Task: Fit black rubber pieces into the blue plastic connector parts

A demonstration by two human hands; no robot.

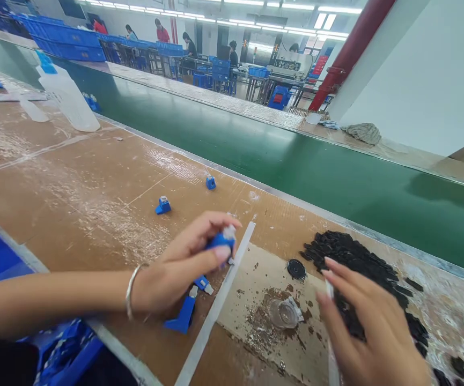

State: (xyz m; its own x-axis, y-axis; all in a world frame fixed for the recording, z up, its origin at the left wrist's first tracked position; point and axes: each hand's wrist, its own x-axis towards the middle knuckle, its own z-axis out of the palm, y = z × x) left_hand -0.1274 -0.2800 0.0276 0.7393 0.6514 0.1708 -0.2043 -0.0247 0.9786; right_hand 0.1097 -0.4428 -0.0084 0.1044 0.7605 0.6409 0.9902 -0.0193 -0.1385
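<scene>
head cam | forward-down | close over workbench (95,177) | single view

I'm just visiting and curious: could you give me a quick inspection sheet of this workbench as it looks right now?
Surface: brown bench, scuffed and streaked white, beside a green conveyor belt.
Job's things: small blue part with white tip pinched in the left hand; pile of black discs under the right hand.
Clutter: loose blue parts, one lone black disc, a clear round piece amid crumbs, a white bottle.
Hands: left closed on the part; right open, fingertips on the pile.
Cables: nothing seen.
Surroundings: blue crates, other people at far benches, a red pillar.
</scene>
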